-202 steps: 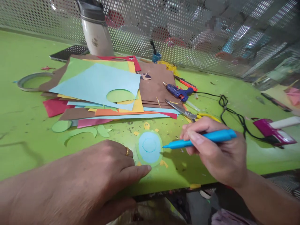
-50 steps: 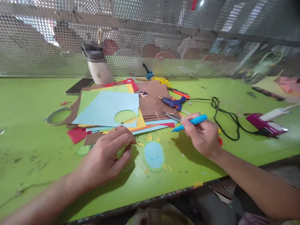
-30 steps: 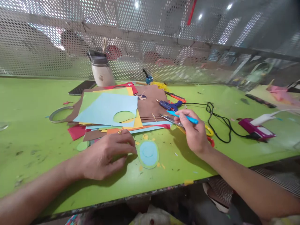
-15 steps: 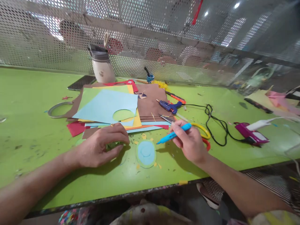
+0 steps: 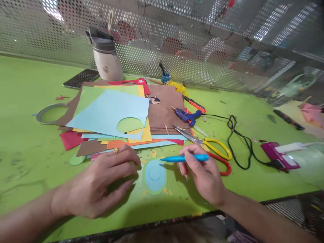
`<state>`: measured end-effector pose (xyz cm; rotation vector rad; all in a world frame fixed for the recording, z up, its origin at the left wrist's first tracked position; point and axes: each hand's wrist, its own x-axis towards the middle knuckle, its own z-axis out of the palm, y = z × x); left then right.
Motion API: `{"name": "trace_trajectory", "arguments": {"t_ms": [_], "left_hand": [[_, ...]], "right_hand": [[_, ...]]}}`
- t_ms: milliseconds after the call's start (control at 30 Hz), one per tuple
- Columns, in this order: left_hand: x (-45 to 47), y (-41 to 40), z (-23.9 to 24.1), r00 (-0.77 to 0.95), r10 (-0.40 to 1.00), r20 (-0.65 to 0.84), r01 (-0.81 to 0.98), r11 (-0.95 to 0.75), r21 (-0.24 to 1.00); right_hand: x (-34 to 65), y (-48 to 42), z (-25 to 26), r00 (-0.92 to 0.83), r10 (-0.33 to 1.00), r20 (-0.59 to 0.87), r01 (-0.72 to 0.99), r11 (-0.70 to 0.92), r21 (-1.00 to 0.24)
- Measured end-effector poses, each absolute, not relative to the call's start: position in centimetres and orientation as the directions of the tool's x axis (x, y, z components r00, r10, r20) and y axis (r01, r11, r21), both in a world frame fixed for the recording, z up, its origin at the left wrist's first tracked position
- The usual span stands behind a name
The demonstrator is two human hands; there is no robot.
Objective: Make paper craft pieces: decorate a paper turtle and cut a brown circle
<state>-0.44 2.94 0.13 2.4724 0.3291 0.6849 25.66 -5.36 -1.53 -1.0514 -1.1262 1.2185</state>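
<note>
A blue marker pen (image 5: 186, 158) is gripped between the thumb and fingers of my right hand (image 5: 202, 175). Its dark tip points left, at the upper right edge of a paper turtle (image 5: 155, 182). The turtle has a light blue oval with a circle outline on a green oval, and small yellow pieces around it as head and feet. My left hand (image 5: 101, 182), with a ring on one finger, rests palm down on the table to the turtle's left. Its fingers are loosely bent and the thumb stands apart; nothing shows in it.
Stacked coloured paper (image 5: 108, 108) lies behind my left hand. Scissors (image 5: 217, 148) with yellow and red handles sit beyond my right hand, near a blue glue gun (image 5: 188, 116). Its cord runs to a purple power strip (image 5: 279, 155). A white bottle (image 5: 107, 60) stands behind.
The view has shifted closer to the table. The marker has swung from slanting down to nearly level, its tip now over the turtle's upper right edge. My left hand stays beside the turtle.
</note>
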Motion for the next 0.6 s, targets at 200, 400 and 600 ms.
{"name": "trace_trajectory", "arguments": {"t_ms": [200, 400, 600], "left_hand": [[-0.2, 3.1, -0.2, 0.874, 0.307, 0.377, 0.077, -0.853, 0.516], [0.0, 2.8, 0.1, 0.879, 0.290, 0.378, 0.084, -0.876, 0.475], [0.3, 3.2, 0.5, 0.899, 0.279, 0.337, 0.154, -0.923, 0.354]], "right_hand": [[25.8, -5.4, -1.3, 0.015, 0.999, 0.039, -0.135, 0.041, -0.990], [26.4, -5.2, -1.2, 0.024, 0.981, 0.193, -0.041, 0.194, -0.980], [26.6, -4.3, -0.5, 0.142, 0.921, 0.364, 0.163, 0.341, -0.926]]}}
